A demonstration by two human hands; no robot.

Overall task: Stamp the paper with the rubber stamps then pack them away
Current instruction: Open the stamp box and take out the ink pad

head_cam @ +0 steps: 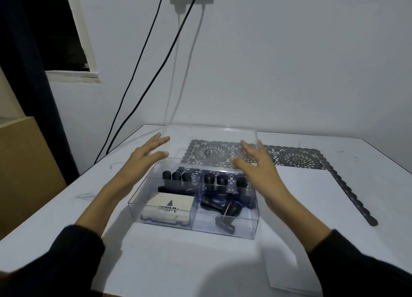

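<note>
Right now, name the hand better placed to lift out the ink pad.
Left, probably: the left hand touches the lid's left edge, on the ink pad's side of the box; the right hand is across the divider.

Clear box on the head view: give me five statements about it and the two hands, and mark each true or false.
1. The clear lid is up off the clear box, between both hands. True.
2. The left hand grips a stamp. False: it holds no stamp; its straight fingers are at the lid's left side.
3. The white ink pad case lies in the box's front left compartment. True.
4. The box holds no stamps. False: black stamps sit in it.
5. The right hand lies flat on the table. False: it is at the lid's right side.
</note>
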